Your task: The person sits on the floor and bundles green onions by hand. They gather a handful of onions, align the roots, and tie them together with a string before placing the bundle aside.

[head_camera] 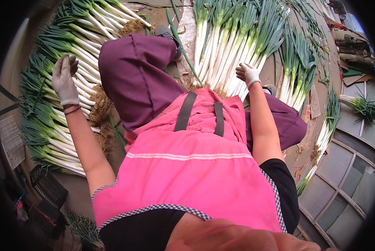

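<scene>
My left hand [64, 80], in a pale work glove with darker fingertips, reaches over a long row of leeks or large green onions [54, 103] with roots still on. Its fingers are extended close together; whether it touches a stalk I cannot tell. Over the right part of a second pile of the same vegetable [225, 53] is my right hand [248, 74], gloved alike, its fingers slightly bent. No stalk shows clearly in either hand. The second pile lies between my knees, its white ends and roots towards my pink apron.
More stalks [297, 67] lie beyond my right knee, with further bundles [358, 103] near framed panes [341, 178]. A black plastic crate [47, 188] stands at the lower left. Loose leaves and a long green leaf [182, 47] lie about the floor.
</scene>
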The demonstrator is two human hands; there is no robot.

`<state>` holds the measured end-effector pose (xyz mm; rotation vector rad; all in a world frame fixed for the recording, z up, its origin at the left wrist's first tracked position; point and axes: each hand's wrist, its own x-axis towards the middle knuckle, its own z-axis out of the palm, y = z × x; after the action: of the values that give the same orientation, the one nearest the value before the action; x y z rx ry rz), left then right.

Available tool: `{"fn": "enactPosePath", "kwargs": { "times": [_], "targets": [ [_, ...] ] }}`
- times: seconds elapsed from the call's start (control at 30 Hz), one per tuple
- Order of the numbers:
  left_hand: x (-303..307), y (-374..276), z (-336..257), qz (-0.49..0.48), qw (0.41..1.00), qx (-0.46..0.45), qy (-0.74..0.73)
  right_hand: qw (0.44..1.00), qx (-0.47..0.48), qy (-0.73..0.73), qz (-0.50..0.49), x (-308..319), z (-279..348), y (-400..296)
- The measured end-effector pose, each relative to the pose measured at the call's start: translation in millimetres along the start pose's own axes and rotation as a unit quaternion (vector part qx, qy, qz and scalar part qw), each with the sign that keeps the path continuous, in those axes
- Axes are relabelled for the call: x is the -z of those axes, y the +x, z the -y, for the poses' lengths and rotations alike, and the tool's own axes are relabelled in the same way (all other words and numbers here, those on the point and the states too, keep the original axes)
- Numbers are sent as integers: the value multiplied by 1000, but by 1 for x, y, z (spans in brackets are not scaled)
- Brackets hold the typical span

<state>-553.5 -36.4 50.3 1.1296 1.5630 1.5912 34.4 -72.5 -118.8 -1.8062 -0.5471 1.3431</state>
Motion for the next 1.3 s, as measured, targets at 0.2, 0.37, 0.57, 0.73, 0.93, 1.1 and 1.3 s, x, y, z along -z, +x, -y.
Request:
{"fn": "enactPosePath", "kwargs": {
  "times": [0.2,0.37,0.57,0.73,0.93,1.1,1.3],
  "targets": [
    [-221,13,-76,232,958,17,-166,996,-60,-53,51,-64,-77,11],
    [-290,32,-16,304,873,264,-274,881,40,-467,-66,-105,-82,27],
    [-328,15,-49,367,888,204,-187,831,19,-545,-111,-137,-85,53],
    [-334,10,-41,360,894,224,-147,875,-16,-476,-87,-124,-57,50],
    [-365,-27,-34,418,881,214,-61,996,-9,63,62,-92,-16,22],
    [-403,-58,17,464,872,84,130,973,66,160,156,-76,93,-81],
    [-434,-78,-13,367,813,391,-225,960,75,171,208,-70,93,-194]
  ]
}}
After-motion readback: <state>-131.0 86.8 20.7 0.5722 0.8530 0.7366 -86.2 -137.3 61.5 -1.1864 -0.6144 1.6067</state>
